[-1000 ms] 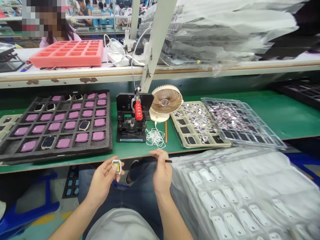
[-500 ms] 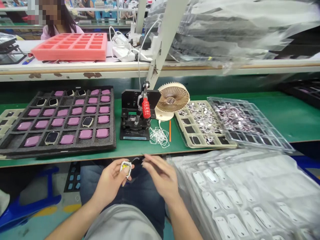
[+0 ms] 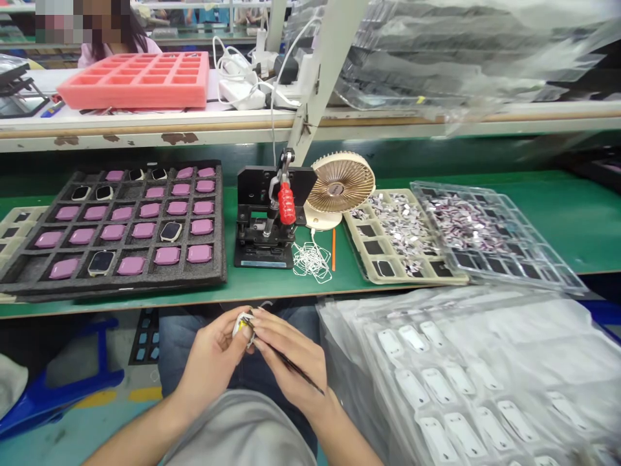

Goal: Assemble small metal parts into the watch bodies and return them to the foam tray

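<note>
In front of my lap, my left hand [image 3: 213, 353] pinches a small open watch case [image 3: 237, 325] by its edges. It has a white rim and something yellow inside. My right hand [image 3: 294, 353] is closed round slim black tweezers [image 3: 297, 369], whose back end sticks out past the palm. Their front end reaches the inside of the case, and the fingertips of both hands almost meet there. Exactly what the tips touch is too small to tell. Beyond my hands stands a black press jig [image 3: 264, 223] with a red handle [image 3: 286, 204].
A black foam tray [image 3: 213, 272] of purple and dark-faced watch pieces lies left. A fan [image 3: 339, 184], white rings [image 3: 311, 261] and an orange stick [image 3: 333, 249] sit right of the jig. Further right are part-filled trays [image 3: 412, 278]; bagged white parts [image 3: 439, 385] lie below.
My right hand has moved left and in to the watch case, bringing the tweezers to it. My left hand stays almost in place, still holding the case. The view has shifted slightly.
</note>
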Demonstrator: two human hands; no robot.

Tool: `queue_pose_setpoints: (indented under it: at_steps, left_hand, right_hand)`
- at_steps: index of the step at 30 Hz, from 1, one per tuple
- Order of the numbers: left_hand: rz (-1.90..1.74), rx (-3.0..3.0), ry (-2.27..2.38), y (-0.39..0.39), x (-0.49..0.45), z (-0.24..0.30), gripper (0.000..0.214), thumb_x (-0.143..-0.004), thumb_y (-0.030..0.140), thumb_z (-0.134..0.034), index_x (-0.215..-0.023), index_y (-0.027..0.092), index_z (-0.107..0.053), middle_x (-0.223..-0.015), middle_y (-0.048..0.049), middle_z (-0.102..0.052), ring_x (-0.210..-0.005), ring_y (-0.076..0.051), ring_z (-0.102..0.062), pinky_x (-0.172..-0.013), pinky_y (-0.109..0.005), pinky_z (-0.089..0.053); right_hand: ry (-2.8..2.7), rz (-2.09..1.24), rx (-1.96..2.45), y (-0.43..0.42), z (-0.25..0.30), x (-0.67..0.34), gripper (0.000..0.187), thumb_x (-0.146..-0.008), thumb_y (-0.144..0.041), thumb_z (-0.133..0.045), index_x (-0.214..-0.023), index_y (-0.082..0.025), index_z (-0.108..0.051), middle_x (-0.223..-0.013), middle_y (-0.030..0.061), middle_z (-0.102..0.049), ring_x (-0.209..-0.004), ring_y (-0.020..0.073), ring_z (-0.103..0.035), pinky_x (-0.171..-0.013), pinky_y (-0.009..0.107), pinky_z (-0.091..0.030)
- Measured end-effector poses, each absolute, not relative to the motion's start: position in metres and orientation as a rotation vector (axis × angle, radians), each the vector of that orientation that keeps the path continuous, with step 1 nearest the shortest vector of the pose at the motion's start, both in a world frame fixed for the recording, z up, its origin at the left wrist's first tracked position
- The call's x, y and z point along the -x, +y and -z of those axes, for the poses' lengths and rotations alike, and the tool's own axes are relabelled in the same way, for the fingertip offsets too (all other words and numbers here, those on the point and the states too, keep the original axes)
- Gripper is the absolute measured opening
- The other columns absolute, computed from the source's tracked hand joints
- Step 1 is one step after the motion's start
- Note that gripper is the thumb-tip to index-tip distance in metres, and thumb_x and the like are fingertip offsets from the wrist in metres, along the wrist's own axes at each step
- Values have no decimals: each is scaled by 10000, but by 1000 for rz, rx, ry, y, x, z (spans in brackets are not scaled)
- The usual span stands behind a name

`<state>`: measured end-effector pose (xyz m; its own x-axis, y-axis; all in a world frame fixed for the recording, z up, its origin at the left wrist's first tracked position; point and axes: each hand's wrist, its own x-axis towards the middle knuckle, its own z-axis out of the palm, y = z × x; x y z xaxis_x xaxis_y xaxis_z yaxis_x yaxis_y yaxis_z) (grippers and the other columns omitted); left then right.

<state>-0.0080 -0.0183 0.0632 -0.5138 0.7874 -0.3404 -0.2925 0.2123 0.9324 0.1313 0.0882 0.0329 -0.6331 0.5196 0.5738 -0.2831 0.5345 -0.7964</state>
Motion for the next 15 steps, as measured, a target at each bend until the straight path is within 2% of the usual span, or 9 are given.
queue_pose_setpoints:
  at_steps: [3, 8, 12, 15]
  left_hand:
    - [-1440, -515, 1601, -20, 8, -60, 512, -903, 511, -767, -1265, 151, -729, -901, -61, -790, -667, -135, -635, -626, -250, -553]
    - [-1343, -595, 1687, -24, 9, -54, 496, -953, 483, -709, -1338, 170, -701, -1098, -93, -816, -831, -182, -724, -807, -307, -608]
    - [-1329, -594, 1702, -24, 8, -53, 486, -960, 490, -695, -1338, 185, -701, -1143, -94, -817, -844, -190, -739, -799, -310, -616]
    - [-1333, -600, 1702, -24, 7, -51, 478, -962, 480, -694, -1347, 197, -696, -1177, -89, -814, -905, -203, -754, -848, -319, -619]
  right_hand:
    - [-1932, -1187, 174, 88, -33, -132, 576, -898, 98, -675, -1366, -237, -703, -1331, 80, -754, -1273, 281, -710, -1110, 499, -613]
    - [-1957, -1165, 143, 89, -31, -134, 566, -899, 88, -678, -1369, -225, -700, -1337, 86, -751, -1266, 284, -715, -1119, 510, -609]
    - [-1955, -1167, 166, 89, -31, -136, 544, -905, 84, -668, -1348, -228, -713, -1333, 86, -753, -1267, 283, -715, -1098, 489, -625]
    - [-1953, -1165, 176, 89, -31, -135, 527, -904, 83, -670, -1330, -223, -723, -1322, 89, -759, -1265, 283, -717, -1092, 477, -630]
